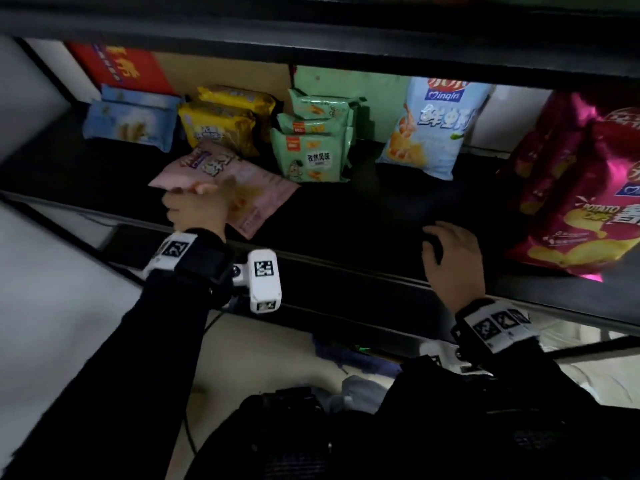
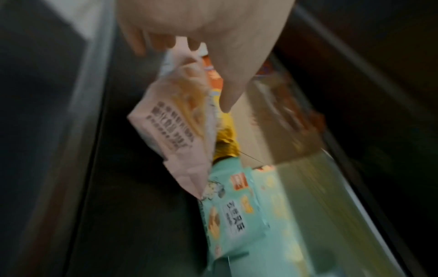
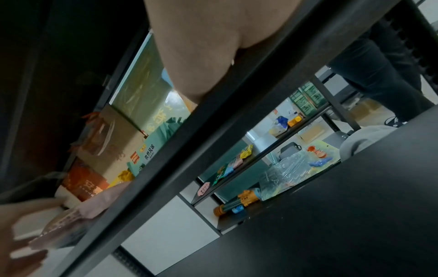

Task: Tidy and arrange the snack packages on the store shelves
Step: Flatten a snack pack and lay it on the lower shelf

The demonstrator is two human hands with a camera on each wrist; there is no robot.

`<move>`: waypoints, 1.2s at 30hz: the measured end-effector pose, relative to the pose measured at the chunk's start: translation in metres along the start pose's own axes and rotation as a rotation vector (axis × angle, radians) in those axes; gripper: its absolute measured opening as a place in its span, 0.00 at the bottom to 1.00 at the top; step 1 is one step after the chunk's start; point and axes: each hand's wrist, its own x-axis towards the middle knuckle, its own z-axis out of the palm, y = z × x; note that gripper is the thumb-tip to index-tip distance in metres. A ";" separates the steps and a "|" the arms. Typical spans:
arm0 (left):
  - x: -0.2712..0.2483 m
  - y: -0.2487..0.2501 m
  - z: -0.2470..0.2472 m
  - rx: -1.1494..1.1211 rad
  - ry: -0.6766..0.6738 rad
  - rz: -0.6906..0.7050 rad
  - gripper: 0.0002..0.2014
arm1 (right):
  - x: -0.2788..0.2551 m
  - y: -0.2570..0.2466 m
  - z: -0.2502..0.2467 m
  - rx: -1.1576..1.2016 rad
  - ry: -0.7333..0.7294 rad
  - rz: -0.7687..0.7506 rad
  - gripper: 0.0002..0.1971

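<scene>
Right hand (image 1: 452,258) rests on the shelf (image 1: 363,216) edge, its grip holding nothing. Left hand (image 1: 197,211) pinches the pink snack packet (image 1: 239,183), lying askew before the yellow stack (image 1: 221,124). Recommended: square it, then slide it beside the green packets (image 1: 313,147) behind.

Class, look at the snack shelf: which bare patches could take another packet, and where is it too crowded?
Bare dark shelf runs along the front, between the pink packet in the left hand and the magenta chip bag, before the blue bag; the right hand rests at its edge. The back left is crowded: blue packets, yellow packets and green packets sit stacked.
</scene>
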 end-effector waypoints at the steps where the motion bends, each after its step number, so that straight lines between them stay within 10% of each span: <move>1: 0.003 -0.003 0.001 -0.039 -0.037 -0.036 0.31 | 0.000 0.001 0.000 -0.004 -0.003 0.000 0.12; 9: 0.003 -0.002 -0.031 -0.136 -0.454 -0.179 0.15 | -0.003 0.003 0.000 -0.004 -0.034 -0.001 0.14; 13: -0.041 0.003 -0.054 -0.568 -0.757 -0.331 0.08 | -0.003 0.002 -0.001 0.024 -0.027 0.022 0.14; 23: -0.106 0.090 0.071 -0.197 -1.100 0.563 0.26 | -0.007 0.018 -0.021 -0.061 -0.140 -0.034 0.16; 36: -0.088 0.089 0.140 -0.128 -1.271 0.432 0.28 | -0.010 0.019 -0.024 0.000 -0.082 0.003 0.15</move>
